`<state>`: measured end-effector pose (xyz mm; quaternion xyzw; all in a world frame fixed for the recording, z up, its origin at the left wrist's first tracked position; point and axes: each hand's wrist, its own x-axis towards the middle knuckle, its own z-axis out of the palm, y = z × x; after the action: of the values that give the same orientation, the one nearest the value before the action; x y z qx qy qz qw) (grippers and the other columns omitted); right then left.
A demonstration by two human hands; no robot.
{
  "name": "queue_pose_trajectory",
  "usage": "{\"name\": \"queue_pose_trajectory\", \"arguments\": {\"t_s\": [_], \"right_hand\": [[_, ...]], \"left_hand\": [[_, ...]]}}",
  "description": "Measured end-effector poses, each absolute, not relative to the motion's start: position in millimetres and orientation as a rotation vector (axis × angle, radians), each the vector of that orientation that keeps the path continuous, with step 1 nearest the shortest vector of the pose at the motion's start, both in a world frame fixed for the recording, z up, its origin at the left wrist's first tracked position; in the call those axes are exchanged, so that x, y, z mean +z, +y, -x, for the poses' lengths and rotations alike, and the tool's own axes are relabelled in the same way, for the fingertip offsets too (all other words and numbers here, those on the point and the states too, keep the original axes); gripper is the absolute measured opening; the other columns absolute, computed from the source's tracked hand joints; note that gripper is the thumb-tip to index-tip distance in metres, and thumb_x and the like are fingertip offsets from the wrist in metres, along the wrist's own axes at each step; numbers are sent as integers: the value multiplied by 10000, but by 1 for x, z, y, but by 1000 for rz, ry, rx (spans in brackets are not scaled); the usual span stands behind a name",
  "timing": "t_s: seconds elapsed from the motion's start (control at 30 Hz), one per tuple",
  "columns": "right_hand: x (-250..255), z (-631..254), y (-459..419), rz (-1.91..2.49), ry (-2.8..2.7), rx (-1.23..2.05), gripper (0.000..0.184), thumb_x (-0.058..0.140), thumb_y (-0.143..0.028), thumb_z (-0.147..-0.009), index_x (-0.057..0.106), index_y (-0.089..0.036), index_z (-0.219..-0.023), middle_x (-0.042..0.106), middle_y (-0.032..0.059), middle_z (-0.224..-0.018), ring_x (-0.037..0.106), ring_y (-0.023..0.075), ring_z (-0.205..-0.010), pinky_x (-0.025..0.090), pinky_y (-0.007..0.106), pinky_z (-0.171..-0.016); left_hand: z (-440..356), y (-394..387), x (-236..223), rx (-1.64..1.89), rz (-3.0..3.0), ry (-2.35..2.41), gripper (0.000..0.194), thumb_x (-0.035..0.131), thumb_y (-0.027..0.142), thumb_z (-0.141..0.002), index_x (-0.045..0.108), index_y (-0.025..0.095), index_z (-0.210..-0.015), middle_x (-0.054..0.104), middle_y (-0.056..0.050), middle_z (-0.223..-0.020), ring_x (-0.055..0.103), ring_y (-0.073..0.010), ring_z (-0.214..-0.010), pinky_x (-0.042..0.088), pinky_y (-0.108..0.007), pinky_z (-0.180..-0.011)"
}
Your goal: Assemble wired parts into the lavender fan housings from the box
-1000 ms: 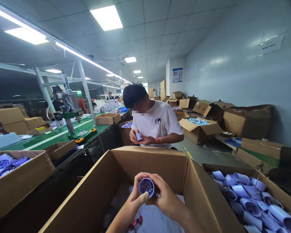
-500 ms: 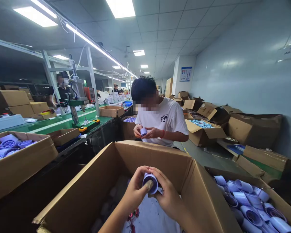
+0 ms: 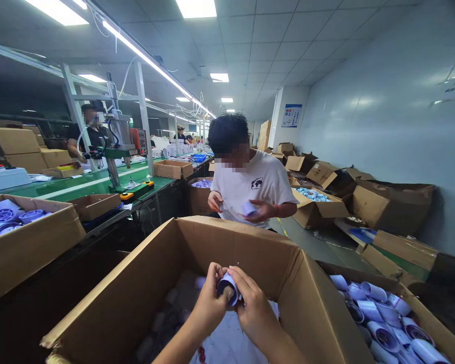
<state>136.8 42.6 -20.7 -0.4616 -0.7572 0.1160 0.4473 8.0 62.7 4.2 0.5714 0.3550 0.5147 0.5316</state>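
Note:
Over the open cardboard box [image 3: 235, 235], both my hands hold one purple plastic cup-like part [image 3: 230, 281], its round mouth tilted towards me. My left hand [image 3: 209, 298] is closed on its left side, with the thumb reaching into the mouth. Along the right side and top, the fingers of my right hand [image 3: 252, 303] wrap round it. A white sheet [image 3: 235, 336] lies in the box beneath my hands, and a small red item [image 3: 201, 354] rests on it. More pale parts lie dimly in the shaded left of the box.
A box of purple parts [image 3: 387, 308] stands at right, another [image 3: 34, 245] at left. Facing me, a person in a white T-shirt [image 3: 265, 179] holds a similar part [image 3: 249, 208]. A press machine [image 3: 117, 131] stands on the green bench at left; cardboard boxes [image 3: 390, 205] line the right wall.
My hands have shifted slightly left and down with the part, turning it a little. Across the box, the person's hands have moved apart, the part staying in one of them.

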Motion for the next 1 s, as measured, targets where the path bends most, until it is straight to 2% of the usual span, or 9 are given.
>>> {"name": "queue_pose_trajectory", "arguments": {"t_s": [0.23,0.5,0.57,0.67,0.73,0.8,0.9,0.97,1.0], "right_hand": [[-12,-134,39,1177,-1884,384,761,447,69,-573,542,-216,-1272,578,71,-1312,539,245,-1200,440,449,-1030],[7,-124,30,1210,-1894,390,660,538,17,-617,565,-223,-1231,612,57,-1244,571,219,-1128,450,356,-994],[19,-123,28,1225,-1912,351,639,560,-1,-626,558,-211,-1230,597,62,-1260,554,211,-1141,435,327,-999],[43,-131,22,1289,-1944,264,607,611,-35,-618,561,-214,-1196,608,55,-1232,558,223,-1094,450,334,-958],[56,-149,15,1379,-1887,203,533,671,-95,-612,589,-214,-1126,645,56,-1148,566,243,-1049,465,361,-917],[61,-182,4,1494,-1739,198,519,728,-160,-594,598,-198,-1095,664,70,-1096,579,253,-1037,470,369,-904],[47,-252,-20,1711,-1446,310,521,716,-224,-639,580,-194,-1140,689,60,-1082,640,210,-977,494,303,-878],[31,-300,-36,2015,-1120,175,374,634,-310,-723,620,-196,-1079,714,54,-1033,668,196,-945,515,262,-828],[25,-322,-42,2107,-1024,136,332,565,-328,-770,638,-157,-1045,725,98,-972,687,224,-890,533,294,-780]], "left_hand": [[-2,73,5,1132,-1226,763,298,569,148,-494,317,215,-638,380,80,-599,318,-83,-581,307,-174,-504],[5,75,2,1226,-1245,767,401,769,280,-483,393,208,-600,419,72,-557,376,-91,-544,351,-209,-482],[7,77,5,1189,-1214,718,448,832,349,-460,458,216,-669,506,46,-607,445,-122,-554,393,-250,-484],[7,82,7,1100,-1070,632,630,863,505,-411,514,260,-875,641,-4,-771,590,-216,-670,488,-334,-566],[7,86,4,1118,-984,612,658,817,613,-437,515,305,-934,689,-3,-895,634,-262,-817,524,-382,-677],[8,91,-1,1163,-954,656,562,765,652,-508,535,329,-907,704,35,-950,629,-251,-893,527,-383,-730],[11,97,-2,1137,-979,770,473,774,612,-534,577,285,-815,701,32,-859,619,-212,-804,526,-326,-640],[11,96,5,1129,-1033,809,478,798,578,-513,592,223,-758,664,2,-749,598,-183,-684,501,-283,-560],[11,95,10,1147,-1076,818,464,795,558,-531,594,194,-738,636,1,-698,578,-161,-636,483,-262,-543]]}}
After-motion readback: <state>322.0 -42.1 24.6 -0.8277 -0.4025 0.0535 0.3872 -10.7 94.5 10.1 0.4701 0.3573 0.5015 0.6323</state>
